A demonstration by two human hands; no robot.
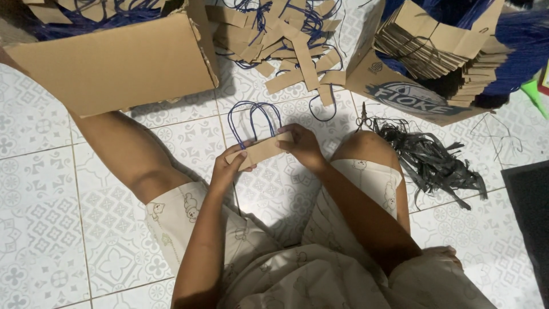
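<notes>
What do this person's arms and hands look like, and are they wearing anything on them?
Both arms are bare to above the elbow, with no sleeves showing. The left hand and right hand wear no gloves, and no rings, watch or bracelets are visible. Fingers are slim.

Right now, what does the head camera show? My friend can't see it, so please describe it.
Two hands, left and right, hold a brown paper strip with blue cord loops above a tiled floor. Cardboard boxes, more strips and black strands lie around the seated person's knees.

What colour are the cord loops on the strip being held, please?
The cord loops are dark blue, clearest in the head view.
</notes>
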